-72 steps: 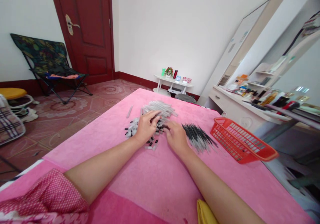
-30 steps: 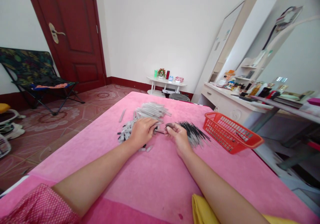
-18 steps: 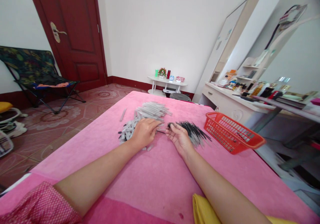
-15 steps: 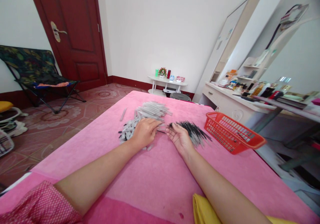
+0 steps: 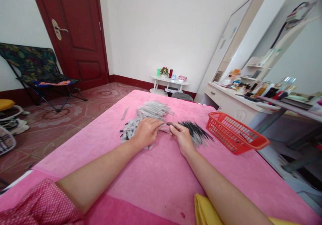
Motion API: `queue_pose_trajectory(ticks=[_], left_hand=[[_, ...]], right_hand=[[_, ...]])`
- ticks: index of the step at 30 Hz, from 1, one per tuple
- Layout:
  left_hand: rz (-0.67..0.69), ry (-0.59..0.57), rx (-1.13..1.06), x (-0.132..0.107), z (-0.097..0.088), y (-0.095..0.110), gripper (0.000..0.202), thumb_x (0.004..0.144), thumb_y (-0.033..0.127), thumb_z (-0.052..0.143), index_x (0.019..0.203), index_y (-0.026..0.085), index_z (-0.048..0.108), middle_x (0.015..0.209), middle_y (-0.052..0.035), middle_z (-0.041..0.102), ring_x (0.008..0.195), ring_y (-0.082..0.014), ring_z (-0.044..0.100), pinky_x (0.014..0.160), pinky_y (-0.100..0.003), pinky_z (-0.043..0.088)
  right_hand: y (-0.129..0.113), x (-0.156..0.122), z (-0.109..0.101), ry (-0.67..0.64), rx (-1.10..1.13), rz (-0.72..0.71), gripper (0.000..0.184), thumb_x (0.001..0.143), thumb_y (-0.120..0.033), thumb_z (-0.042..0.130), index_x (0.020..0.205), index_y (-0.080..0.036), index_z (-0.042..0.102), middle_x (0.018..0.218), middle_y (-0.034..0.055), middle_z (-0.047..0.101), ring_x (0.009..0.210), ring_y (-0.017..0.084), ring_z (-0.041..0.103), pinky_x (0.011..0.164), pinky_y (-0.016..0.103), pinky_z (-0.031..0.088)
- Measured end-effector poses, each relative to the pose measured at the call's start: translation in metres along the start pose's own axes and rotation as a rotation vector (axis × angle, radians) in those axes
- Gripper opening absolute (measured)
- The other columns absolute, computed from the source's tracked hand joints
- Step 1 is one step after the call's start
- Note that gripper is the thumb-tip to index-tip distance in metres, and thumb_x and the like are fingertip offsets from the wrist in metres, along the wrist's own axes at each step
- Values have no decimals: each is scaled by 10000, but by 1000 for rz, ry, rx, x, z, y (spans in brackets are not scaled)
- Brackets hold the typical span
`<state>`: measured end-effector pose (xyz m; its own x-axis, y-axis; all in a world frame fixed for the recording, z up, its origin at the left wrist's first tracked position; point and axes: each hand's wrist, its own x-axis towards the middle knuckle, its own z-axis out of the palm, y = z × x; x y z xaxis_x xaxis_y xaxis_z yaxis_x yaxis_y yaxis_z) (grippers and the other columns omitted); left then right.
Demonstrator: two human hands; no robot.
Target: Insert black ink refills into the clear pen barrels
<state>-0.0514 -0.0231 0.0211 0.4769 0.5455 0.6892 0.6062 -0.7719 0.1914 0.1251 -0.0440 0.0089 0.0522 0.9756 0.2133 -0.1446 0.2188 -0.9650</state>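
My left hand (image 5: 148, 131) is closed, its fingertips pinching the end of a slender pale tube, mostly hidden by the fingers. A thin dark stick (image 5: 164, 131) juts out beside those fingertips toward my other hand. Thumb and fingers of my right hand (image 5: 182, 136) pinch a small dark piece (image 5: 170, 123), too blurred to name. Under and behind my left hand lies a heap of short whitish tubes with some black ends (image 5: 129, 128). Longer pale tubes (image 5: 154, 109) are piled beyond it. Right of my right hand spreads a bundle of thin black sticks with pale ends (image 5: 197, 132).
An orange-red plastic basket (image 5: 235, 134) stands at the right edge of the pink-covered table (image 5: 151, 181). One pale tube (image 5: 124, 113) lies apart at the left. Yellow cloth (image 5: 205, 210) is under my right forearm. A cluttered dresser (image 5: 226, 97) is beyond the basket.
My right hand has turned and its fingers have closed in, bringing the dark piece slightly left and up, nearer the left fingertips. My left hand stays almost where it was.
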Motion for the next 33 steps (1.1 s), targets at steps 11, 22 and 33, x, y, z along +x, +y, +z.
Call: queue_pose_trajectory(ticks=[11, 22, 33], left_hand=[[14, -21, 13, 0, 0, 1, 282, 820, 144, 480, 1061, 205, 613, 860, -55, 652, 818, -187, 574, 726, -313, 398], [42, -59, 66, -1, 1, -1, 278, 829, 157, 469, 1059, 204, 617, 824, -61, 644, 789, -186, 569, 714, -322, 391], [79, -107, 138, -2, 1, 1, 316, 785, 105, 467, 1033, 202, 638, 806, -70, 632, 805, -195, 561, 710, -321, 393]], right_hand=[[2, 2, 1, -6, -83, -72, 235, 665, -283, 681, 849, -142, 651, 727, 47, 671, 603, 163, 626, 596, 285, 494], [-2, 0, 4, 14, -166, -137, 172, 656, -253, 668, 799, -160, 656, 748, 32, 660, 587, 153, 609, 586, 283, 501], [-2, -3, 6, 21, -304, -208, 92, 682, -243, 622, 746, -179, 606, 688, 2, 612, 563, 143, 561, 526, 257, 475]])
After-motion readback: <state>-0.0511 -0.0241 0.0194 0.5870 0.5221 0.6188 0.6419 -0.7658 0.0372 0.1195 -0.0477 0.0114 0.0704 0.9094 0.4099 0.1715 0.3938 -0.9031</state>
